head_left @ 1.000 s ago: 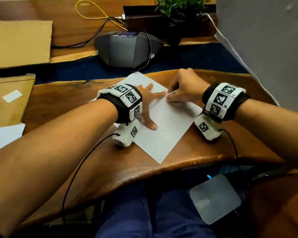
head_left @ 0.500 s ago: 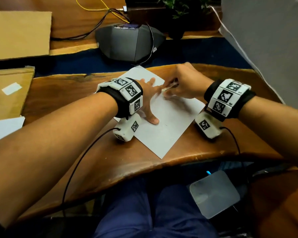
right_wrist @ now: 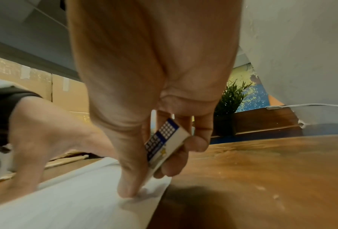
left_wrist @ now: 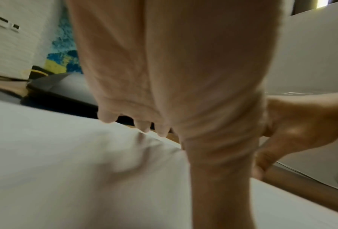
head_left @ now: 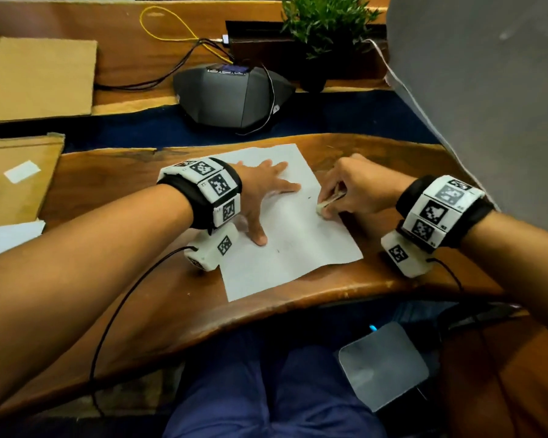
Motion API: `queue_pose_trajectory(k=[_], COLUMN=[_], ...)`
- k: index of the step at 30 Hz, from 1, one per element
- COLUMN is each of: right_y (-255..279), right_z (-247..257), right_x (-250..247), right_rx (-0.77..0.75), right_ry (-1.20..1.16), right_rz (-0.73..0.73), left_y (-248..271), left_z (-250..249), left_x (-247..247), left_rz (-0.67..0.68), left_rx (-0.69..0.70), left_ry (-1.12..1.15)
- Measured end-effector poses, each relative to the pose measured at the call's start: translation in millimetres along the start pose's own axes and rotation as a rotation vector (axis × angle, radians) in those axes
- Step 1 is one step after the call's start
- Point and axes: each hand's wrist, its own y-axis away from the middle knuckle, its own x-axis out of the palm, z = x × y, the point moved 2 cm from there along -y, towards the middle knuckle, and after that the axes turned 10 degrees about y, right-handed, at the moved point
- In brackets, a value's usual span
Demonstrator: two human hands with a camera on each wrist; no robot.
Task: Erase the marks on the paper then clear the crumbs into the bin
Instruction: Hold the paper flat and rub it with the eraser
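Note:
A white sheet of paper (head_left: 298, 245) lies on the wooden table (head_left: 108, 197). My left hand (head_left: 263, 197) lies flat on the paper's left part with fingers spread, pressing it down. My right hand (head_left: 339, 197) pinches a white eraser (head_left: 325, 205) in a blue-and-white sleeve (right_wrist: 164, 142) between thumb and fingers, its end down on the paper near the right edge. Tiny dark specks (head_left: 309, 197) lie on the sheet. In the right wrist view the thumb tip (right_wrist: 129, 190) touches the paper (right_wrist: 76, 201).
A grey conference phone (head_left: 231, 93) with cables and a potted plant (head_left: 323, 30) stand behind the paper. Cardboard (head_left: 35, 77) lies at the left. A grey wall panel (head_left: 487, 90) rises at the right. A translucent bin (head_left: 383, 365) sits below the table's front edge.
My right hand with the eraser has slid right and nearer, away from the left fingertips toward the paper's right edge. The paper has turned slightly under the left hand.

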Motion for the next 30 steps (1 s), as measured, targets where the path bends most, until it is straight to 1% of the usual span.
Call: queue_pose_trajectory(k=[3, 8, 10, 12, 15, 17, 20, 22, 25, 26, 27, 30], right_y=[14.4, 23.8, 28.1, 32.2, 32.1, 27.3, 17.1, 11.3, 3.0, -0.4, -3.9, -6.5], right_z=[3.8, 3.0, 9.9, 19.0, 25.1, 20.7, 8.0, 6.3, 15.8, 17.9, 18.3, 16.5], right_x=[2.5, 6.2, 11.4, 16.5, 17.4, 11.5, 0.5, -1.3, 3.6, 6.0, 8.1, 11.5], right_rx=[-0.004, 0.029, 0.020, -0.007, -0.047, -0.040, 0.044, 0.045, -0.030, -0.036, -0.027, 0.019], right_ry=[-0.005, -0.039, -0.067, -0.090, -0.071, -0.065, -0.072, -0.079, -0.073, -0.073, -0.077, -0.115], right_rz=[0.011, -0.016, -0.022, -0.016, -0.014, -0.073, -0.185, -0.176, -0.053, -0.033, -0.040, -0.138], left_y=[11.6, 20.8, 20.4, 20.3, 19.4, 17.8, 16.9, 16.3, 15.7, 15.6, 14.8, 14.9], left_z=[-3.4, -5.6, -5.9, -9.2, -19.9, -26.8, -32.4, -33.4, -33.0, -32.4, -31.8, -31.5], left_x=[-6.4, -9.5, -6.1, -0.9, 9.0, 16.2, 23.5, 24.4, 24.8, 25.0, 25.7, 26.7], left_rz=[-0.018, -0.048, -0.067, -0.083, -0.070, -0.072, -0.097, -0.094, -0.076, -0.071, -0.066, -0.065], left_rx=[0.001, 0.000, 0.011, 0.019, 0.017, 0.010, -0.006, -0.021, -0.046, -0.052, -0.053, -0.048], left_ry=[-0.059, -0.101, -0.046, 0.095, 0.206, 0.231, 0.247, 0.238, 0.219, 0.213, 0.211, 0.208])
